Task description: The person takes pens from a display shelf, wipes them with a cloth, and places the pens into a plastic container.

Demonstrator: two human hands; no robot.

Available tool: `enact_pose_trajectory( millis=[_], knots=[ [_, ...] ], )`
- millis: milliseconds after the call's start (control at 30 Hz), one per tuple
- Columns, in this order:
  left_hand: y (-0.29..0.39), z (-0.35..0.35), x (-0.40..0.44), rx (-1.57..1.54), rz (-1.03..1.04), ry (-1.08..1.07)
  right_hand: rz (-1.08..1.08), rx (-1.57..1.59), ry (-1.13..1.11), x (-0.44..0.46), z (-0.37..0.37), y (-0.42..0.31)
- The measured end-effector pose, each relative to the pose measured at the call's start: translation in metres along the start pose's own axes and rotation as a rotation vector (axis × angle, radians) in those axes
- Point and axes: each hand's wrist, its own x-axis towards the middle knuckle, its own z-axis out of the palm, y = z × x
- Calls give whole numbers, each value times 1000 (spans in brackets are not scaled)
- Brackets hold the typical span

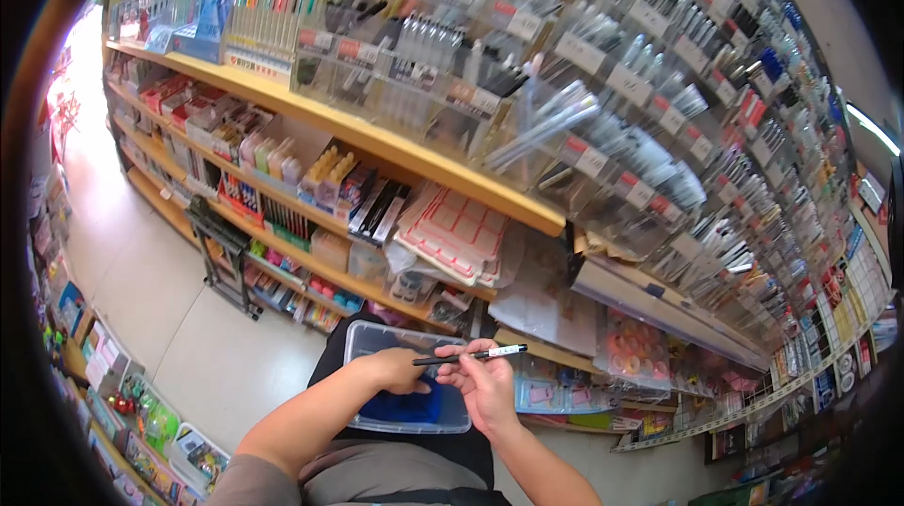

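Note:
A slim black pen (452,358) with a white label near one end is pinched in the fingers of my right hand (485,385), held nearly level. Its left end overlaps my left hand (397,372); whether they touch is unclear. Below both hands, a clear plastic box (457,417) rests on my lap. Something blue (400,406) lies inside it, right under my left hand. The fingers of that hand bend downward over the box, their tips mostly hidden, so their grip does not show.
Clear racks of pens (584,153) with price tags rise in front and to the right. A wooden shelf edge (395,144) runs below them, over lower shelves of boxed goods. A dark folding stool (221,247) stands on the pale floor (193,346). More goods (141,421) line the left.

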Motion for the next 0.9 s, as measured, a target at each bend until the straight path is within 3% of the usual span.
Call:
enact_pose_trajectory(
  millis=[133,233,400,633,833,900],
  knots=[
    [8,-4,-9,17,-43,-73,-122,-74,-76,-2,-9,-51],
    [9,-5,-6,40,-23,-52,-331,-223,-90,-1,-13,-108],
    [14,-9,-8,49,-49,-81,-796,-726,255,-5,4,-218],
    [9,-3,-6,65,-26,-108,-1354,-998,498,32,25,-372],
    [6,-1,-6,51,-37,-117,-1487,-1175,698,76,40,-421],
    [9,-6,-10,54,-34,-123,-1382,-1255,700,88,42,-422]
  ],
)
